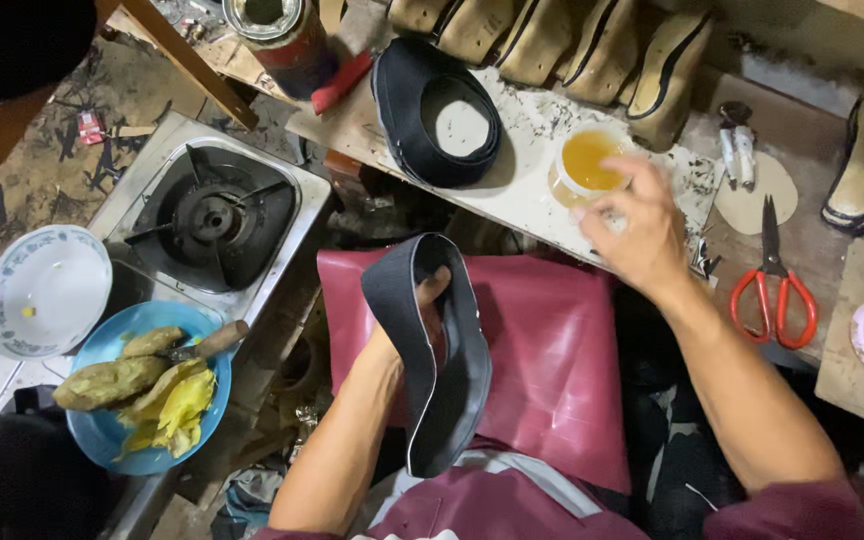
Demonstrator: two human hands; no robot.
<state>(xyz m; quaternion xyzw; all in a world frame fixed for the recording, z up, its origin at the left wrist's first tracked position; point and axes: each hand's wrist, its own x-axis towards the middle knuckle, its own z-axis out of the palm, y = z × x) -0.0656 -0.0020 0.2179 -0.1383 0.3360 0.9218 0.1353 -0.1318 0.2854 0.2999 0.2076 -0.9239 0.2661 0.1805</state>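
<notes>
From where I watch, the far left at nine o'clock shows a white bowl (44, 290) and below it a blue plate (102, 430) of cooked roots and yellow peel with a knife (214, 343) resting on it; a gas burner (214, 222) sits just above. Near centre, my left hand (430, 310) is pushed inside a black shoe upper (430, 360), fingers closed on its edge from within, holding it up over the red apron (552, 350). The upper is dark, curved, with a pale trim line along its rim. I judge it light, soft and floppy, apt to fold, so the inside grip at the opening seems the surest hold. At twelve o'clock on the bench (532, 190) lies another black upper (437, 112) with a white insole showing. Toward one o'clock my right hand (634, 228) hovers at a cup (586, 163) of amber glue, fingers bunched and mostly closed; I cannot tell whether they pinch anything. At three o'clock lie red scissors (774, 290).
</notes>
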